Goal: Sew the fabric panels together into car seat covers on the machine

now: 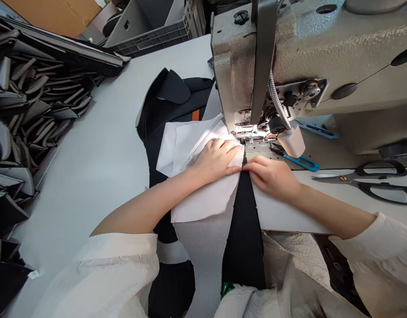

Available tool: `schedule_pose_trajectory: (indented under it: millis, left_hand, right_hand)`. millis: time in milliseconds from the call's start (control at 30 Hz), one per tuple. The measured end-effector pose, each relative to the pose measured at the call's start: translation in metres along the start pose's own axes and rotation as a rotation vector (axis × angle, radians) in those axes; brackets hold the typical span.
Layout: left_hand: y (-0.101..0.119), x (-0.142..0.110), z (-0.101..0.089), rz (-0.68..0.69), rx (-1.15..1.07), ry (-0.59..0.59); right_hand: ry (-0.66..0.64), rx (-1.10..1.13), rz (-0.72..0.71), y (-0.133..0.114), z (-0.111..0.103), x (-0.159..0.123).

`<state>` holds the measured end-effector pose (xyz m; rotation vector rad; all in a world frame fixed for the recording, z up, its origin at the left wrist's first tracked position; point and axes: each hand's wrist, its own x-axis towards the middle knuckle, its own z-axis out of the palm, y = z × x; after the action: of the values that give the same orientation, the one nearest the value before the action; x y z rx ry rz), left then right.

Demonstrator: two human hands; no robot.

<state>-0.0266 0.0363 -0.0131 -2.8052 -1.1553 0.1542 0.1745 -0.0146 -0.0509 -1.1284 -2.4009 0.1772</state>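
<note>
A white sleeve (114, 260) is filling the lower left, and beyond it the left hand (216, 161) is lying flat and open on the white cloth (201, 201), pressing rather than gripping. The right hand (273, 176) is pinching the near-foot edge of the black strip (245, 234) between thumb and finger. Both pieces are sitting just before the lit foot of the sewing machine (306, 57), the cloth overlapping the grey mesh (203, 247), and the strip running beside the mesh toward the person's lap. The cloth is looking light, thin and soft, probably creasing easily, so a spread palm is suiting it. The strip is seeming thicker and somewhat firmer; its long edge is offering the surer hold. The scissors (343, 178) are lying to the right.
</note>
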Motion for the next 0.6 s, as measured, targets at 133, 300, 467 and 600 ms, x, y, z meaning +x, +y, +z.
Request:
schedule_pose_trajectory:
  millis: [133,300,467,600]
  left_hand:
    - [-0.001,0.001,-0.001,0.022,0.001,0.009]
    - [0.0,0.001,-0.004,0.018,0.017,-0.006]
    - [0.002,0.0,-0.004,-0.004,-0.002,0.0]
    - [0.001,0.006,-0.003,-0.034,-0.034,-0.014]
  right_hand:
    - [0.015,-0.17,0.166,0.012,0.01,0.016]
    - [-0.076,-0.308,0.214,0.01,0.015,0.024]
    - [-0.122,-0.313,0.202,0.01,0.013,0.025]
    - [-0.074,-0.308,0.184,0.013,0.014,0.022]
